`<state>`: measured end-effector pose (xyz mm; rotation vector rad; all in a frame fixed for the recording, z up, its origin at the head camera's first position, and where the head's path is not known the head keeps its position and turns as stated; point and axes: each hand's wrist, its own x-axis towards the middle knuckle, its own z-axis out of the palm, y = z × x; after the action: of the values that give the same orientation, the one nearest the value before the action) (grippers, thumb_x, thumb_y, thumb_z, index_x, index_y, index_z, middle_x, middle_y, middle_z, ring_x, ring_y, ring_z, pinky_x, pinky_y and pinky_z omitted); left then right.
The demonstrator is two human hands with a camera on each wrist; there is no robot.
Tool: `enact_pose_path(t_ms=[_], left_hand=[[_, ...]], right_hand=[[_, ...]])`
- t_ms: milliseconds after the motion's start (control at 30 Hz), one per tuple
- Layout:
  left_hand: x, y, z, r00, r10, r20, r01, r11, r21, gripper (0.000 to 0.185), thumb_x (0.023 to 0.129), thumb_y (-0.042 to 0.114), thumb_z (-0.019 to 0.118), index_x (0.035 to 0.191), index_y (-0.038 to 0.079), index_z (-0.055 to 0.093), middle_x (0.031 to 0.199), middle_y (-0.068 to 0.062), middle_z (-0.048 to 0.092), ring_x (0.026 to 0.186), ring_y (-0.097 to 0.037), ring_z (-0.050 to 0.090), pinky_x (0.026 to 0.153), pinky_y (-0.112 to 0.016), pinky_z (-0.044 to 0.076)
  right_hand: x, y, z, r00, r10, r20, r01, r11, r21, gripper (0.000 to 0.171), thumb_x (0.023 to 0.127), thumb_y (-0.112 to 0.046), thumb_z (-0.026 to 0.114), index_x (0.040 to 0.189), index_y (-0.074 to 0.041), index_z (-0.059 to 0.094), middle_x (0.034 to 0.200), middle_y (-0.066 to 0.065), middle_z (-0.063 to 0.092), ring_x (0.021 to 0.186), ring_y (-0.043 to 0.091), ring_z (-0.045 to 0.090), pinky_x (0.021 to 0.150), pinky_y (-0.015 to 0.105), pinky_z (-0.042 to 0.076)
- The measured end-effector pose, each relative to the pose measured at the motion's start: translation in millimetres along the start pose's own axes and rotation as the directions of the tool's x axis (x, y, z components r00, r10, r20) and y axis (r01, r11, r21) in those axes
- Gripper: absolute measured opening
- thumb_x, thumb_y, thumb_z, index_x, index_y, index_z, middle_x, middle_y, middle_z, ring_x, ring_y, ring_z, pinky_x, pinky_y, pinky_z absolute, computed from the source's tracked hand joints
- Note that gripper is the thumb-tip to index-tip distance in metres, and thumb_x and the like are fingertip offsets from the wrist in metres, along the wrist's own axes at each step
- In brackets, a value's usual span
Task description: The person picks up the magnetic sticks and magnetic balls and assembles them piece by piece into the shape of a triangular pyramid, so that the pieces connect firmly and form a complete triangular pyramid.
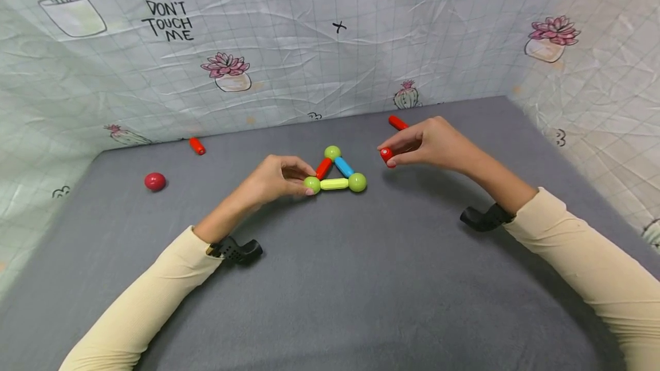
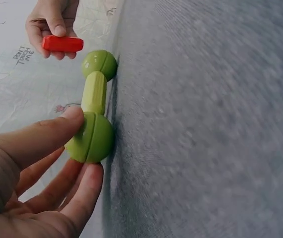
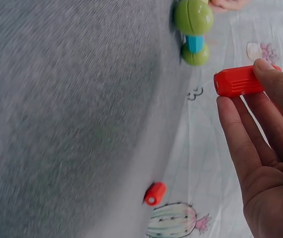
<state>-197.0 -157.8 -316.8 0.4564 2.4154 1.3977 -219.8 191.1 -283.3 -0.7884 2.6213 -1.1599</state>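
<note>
A triangle lies on the grey table, made of green balls joined by a red rod (image 1: 323, 169), a blue rod (image 1: 344, 166) and a yellow-green rod (image 1: 334, 184). My left hand (image 1: 275, 179) pinches the triangle's near-left green ball (image 2: 93, 139) between thumb and fingers. Just right of the triangle, my right hand (image 1: 430, 142) holds a loose red rod (image 3: 238, 82) above the table, thumb on one side and fingers on the other. One end of that rod faces the head camera. The far green ball (image 1: 332, 153) and the near-right green ball (image 1: 357, 182) are untouched.
Behind my right hand another red rod (image 1: 397, 122) lies near the table's back edge. On the left are a red rod (image 1: 197, 146) and a dark red ball (image 1: 155, 181). A printed cloth (image 1: 289, 44) hangs behind the grey table (image 1: 330, 279).
</note>
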Motion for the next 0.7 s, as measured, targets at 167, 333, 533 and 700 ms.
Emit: enact_pose_path(t_ms=[167,333,533,700], left_hand=[[0.5,0.2,-0.5,0.999,-0.054,-0.003,0.053,0.993,-0.105,0.033,0.079,0.001,0.087,0.109,-0.001,0.075,0.106,-0.014,0.074,0.098,-0.022,0.069,0.079,-0.027,0.059],[0.6,-3.6,-0.6,0.993,-0.111,-0.023,0.105,0.978,-0.182,0.034,0.077,-0.001,0.087,0.11,-0.002,0.076,0.103,-0.013,0.076,0.093,-0.018,0.071,0.079,-0.028,0.06],[0.2,-5.2,0.6,0.991,-0.124,-0.055,0.112,0.975,-0.191,0.035,0.075,0.001,0.089,0.107,-0.001,0.077,0.099,-0.011,0.077,0.089,-0.016,0.073,0.077,-0.026,0.06],[-1.1,-4.7,1.6,0.99,-0.116,-0.075,0.099,0.975,-0.199,0.034,0.074,0.0,0.09,0.106,-0.002,0.077,0.096,-0.011,0.078,0.085,-0.014,0.074,0.076,-0.027,0.06]], right_hand=[[2,-6,4,0.999,-0.048,0.017,0.048,0.999,-0.01,0.03,0.085,-0.019,0.085,0.114,-0.024,0.08,0.1,-0.008,0.078,0.091,0.007,0.074,0.08,0.023,0.058],[5,-11,8,0.996,-0.082,0.032,0.082,0.996,-0.015,0.029,0.086,-0.02,0.084,0.114,-0.026,0.079,0.101,-0.009,0.078,0.092,0.006,0.074,0.081,0.023,0.058],[9,-15,13,0.995,-0.095,0.041,0.096,0.995,-0.02,0.03,0.087,-0.02,0.084,0.116,-0.023,0.079,0.102,-0.007,0.078,0.093,0.006,0.074,0.081,0.023,0.058],[13,-18,18,0.995,-0.091,0.046,0.091,0.996,-0.007,0.03,0.087,-0.021,0.084,0.116,-0.024,0.079,0.103,-0.008,0.078,0.093,0.006,0.073,0.081,0.024,0.058]])
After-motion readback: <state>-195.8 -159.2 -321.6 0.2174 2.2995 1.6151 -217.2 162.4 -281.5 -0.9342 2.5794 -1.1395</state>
